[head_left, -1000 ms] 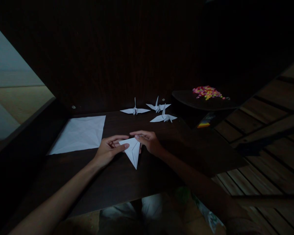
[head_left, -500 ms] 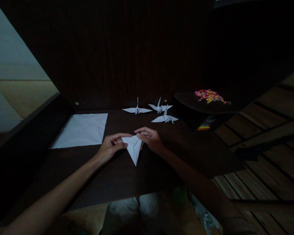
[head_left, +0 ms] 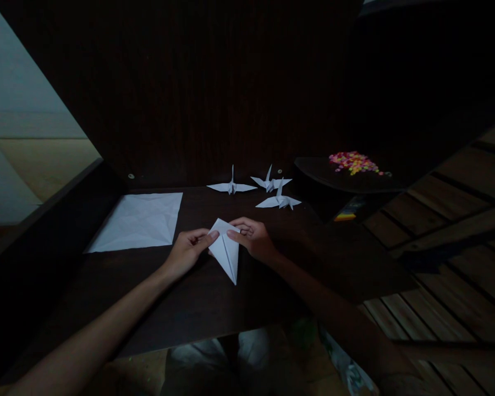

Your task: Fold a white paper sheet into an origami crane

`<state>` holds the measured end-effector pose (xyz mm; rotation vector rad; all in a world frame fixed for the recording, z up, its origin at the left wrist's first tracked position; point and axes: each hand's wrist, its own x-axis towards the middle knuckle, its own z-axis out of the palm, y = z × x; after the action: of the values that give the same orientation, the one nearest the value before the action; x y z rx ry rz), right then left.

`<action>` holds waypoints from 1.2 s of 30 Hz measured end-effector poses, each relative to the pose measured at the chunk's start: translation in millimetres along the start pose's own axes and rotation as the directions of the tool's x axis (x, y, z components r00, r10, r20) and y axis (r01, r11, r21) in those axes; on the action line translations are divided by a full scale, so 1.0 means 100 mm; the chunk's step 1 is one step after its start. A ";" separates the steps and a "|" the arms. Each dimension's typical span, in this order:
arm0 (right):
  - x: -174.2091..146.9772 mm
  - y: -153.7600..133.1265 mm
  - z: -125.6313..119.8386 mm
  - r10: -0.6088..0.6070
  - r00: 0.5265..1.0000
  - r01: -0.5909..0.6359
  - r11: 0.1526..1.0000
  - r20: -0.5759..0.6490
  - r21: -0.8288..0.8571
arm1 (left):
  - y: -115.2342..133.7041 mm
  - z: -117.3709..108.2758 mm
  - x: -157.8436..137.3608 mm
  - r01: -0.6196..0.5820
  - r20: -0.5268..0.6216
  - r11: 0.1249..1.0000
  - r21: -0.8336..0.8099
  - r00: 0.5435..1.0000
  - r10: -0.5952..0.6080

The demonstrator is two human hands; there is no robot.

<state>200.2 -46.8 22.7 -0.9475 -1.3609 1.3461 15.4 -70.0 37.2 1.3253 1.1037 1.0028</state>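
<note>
— On the dark desk, what did we have between our hands?

— A white fold of paper, kite-shaped, broad at the far end and tapering to a sharp point toward us. A crease ran down its middle, and its far corner was lifted a little.

— How were our hands set?

— Close together, one on each side. Our left hand pinched the left edge between thumb and forefinger; our right hand gripped the right edge near the top, fingers curled. So both were closed on the fold, and its point lay on or just over the wood; we could not tell which in that dim light.

— And around it?

— To the left lay a flat sheet, white, squarish, faintly marked with creases. Beyond the fold stood three cranes, thin-winged, near the matte dark back panel. To the right, a dark round tray held a heap of small beads, pink, yellow and orange; their exact shape was too small to make out. Further right ran wooden slats.
</note>
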 end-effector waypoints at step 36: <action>0.01 0.02 -0.07 0.028 0.998 -0.028 1.000 0.057 -0.002 | 0.01 -0.02 -0.03 0.113 0.075 0.975 -0.194 0.992 -0.100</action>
<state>206.8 -43.8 20.7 -0.9381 -1.3960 1.4027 12.7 -72.0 38.2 1.1195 0.9885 0.9574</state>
